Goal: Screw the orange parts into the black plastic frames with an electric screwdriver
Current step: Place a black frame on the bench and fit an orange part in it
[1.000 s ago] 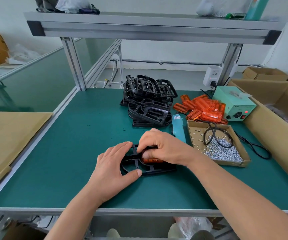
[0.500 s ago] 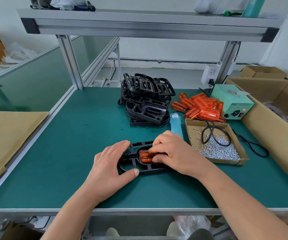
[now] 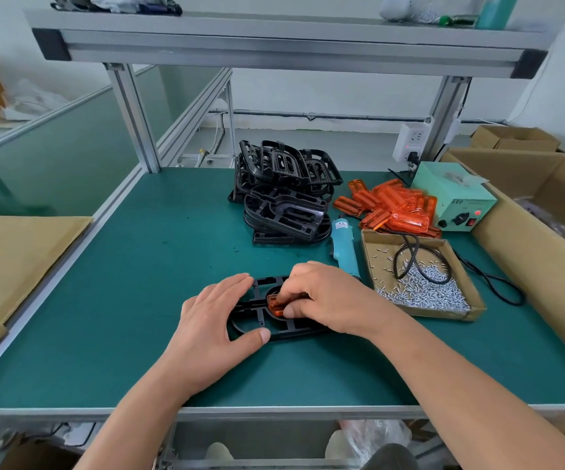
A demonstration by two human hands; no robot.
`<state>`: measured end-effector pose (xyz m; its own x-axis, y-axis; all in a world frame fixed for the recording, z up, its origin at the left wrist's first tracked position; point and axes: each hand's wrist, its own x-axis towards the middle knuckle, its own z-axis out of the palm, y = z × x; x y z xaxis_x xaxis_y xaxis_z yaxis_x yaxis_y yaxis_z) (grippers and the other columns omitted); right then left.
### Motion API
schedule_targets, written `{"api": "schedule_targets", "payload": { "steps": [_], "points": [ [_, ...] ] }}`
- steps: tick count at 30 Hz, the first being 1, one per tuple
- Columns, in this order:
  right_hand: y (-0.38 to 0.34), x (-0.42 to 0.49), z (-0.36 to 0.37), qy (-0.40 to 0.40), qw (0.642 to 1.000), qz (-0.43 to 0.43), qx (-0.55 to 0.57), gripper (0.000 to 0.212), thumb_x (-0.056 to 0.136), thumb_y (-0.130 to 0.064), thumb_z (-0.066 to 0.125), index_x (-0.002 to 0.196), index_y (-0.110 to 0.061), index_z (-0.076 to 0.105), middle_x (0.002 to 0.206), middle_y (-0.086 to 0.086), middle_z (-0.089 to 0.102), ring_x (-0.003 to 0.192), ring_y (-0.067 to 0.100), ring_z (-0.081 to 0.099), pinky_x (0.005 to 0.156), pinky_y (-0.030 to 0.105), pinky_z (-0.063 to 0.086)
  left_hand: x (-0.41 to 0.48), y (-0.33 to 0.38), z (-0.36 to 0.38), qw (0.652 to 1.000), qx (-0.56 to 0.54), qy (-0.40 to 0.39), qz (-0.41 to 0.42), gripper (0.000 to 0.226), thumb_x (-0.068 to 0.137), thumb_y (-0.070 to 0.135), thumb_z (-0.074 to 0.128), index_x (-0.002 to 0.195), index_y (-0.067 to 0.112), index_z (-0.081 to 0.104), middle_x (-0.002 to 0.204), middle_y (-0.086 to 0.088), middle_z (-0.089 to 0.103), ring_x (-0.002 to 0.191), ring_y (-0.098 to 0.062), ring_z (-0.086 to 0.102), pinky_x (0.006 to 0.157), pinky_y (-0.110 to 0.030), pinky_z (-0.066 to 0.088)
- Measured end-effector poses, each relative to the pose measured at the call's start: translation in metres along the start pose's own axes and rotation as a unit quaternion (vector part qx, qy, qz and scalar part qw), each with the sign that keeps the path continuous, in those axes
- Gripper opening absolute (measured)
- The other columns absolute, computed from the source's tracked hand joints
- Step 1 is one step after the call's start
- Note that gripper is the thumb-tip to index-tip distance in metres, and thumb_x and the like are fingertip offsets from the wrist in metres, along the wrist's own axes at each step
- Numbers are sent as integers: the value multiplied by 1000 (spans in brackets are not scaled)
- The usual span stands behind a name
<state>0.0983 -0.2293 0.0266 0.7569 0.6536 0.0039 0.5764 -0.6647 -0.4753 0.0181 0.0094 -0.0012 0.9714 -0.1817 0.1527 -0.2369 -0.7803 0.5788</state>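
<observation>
A black plastic frame [image 3: 257,322] lies flat on the green table near me. My left hand [image 3: 216,320] rests on its left end, fingers over the far rim and thumb on the near rim. My right hand [image 3: 328,300] pinches an orange part [image 3: 276,305] that sits in the middle of the frame; most of the part is hidden under the fingers. The teal electric screwdriver [image 3: 343,247] lies on the table just behind my right hand, untouched. A pile of black frames [image 3: 284,195] and a heap of orange parts [image 3: 393,206] sit farther back.
A shallow cardboard tray [image 3: 372,256] with several small screws and a looped black cable lies right of my hands. A teal power box [image 3: 454,201] stands behind it. Large cardboard boxes [image 3: 532,245] line the right edge. An aluminium post [image 3: 135,120] rises at the back left.
My right hand shifted slightly left over the orange part and its fingers curled tighter on it. The left hand stayed on the frame's left end.
</observation>
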Motion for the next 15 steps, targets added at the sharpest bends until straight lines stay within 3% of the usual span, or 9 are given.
{"api": "schedule_targets", "payload": {
  "steps": [6,15],
  "points": [
    [5,-6,-7,-6,999,37,-39,17,98,-32,76,115,-33,77,101,-11,58,104,11,53,95,43,47,0,2,-1,1000,-5,0,-5,90,78,78,47,158,37,38,159,29,29,149,5,20,122,-29,14],
    [0,-12,-9,7,996,5,-93,19,101,-38,72,119,-33,75,114,-13,53,108,10,48,94,39,46,0,1,-1,1000,-11,2,-2,90,77,78,49,158,38,37,159,31,28,149,6,21,120,-26,13]
  ]
}}
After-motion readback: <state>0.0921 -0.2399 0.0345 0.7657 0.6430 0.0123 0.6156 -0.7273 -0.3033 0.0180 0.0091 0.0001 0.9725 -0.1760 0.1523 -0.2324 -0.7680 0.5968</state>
